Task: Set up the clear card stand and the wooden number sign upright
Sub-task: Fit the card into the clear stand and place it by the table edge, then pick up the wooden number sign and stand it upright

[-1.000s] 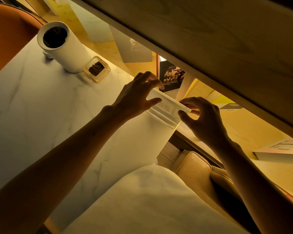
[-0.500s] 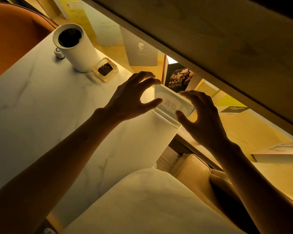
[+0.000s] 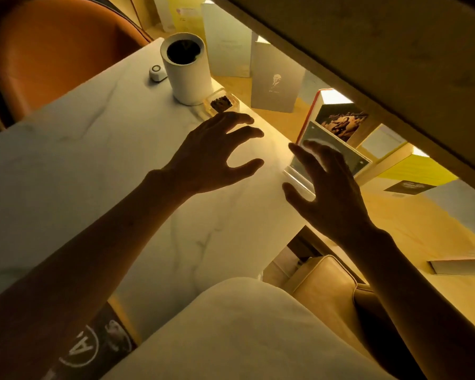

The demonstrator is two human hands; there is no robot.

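The clear card stand [image 3: 348, 157] stands upright at the right edge of the white marble table [image 3: 80, 160], its base at the table's rim. My right hand [image 3: 329, 193] hovers just in front of it with fingers spread, partly hiding it and holding nothing. Above the tabletop, left of the stand, my left hand [image 3: 214, 154] is open and apart from the stand. I see no wooden number sign.
A white cylinder [image 3: 185, 69] with a dark opening, a small round white device [image 3: 157, 72] and a glass dish of dark bits [image 3: 221, 103] stand at the table's far edge. Books [image 3: 337, 119] lean on the yellow shelf beyond. An orange chair [image 3: 52, 50] sits at far left.
Both hands have let go of the clear card stand and drawn back with fingers spread. The stand now stands by itself at the table's edge. The view has shifted.
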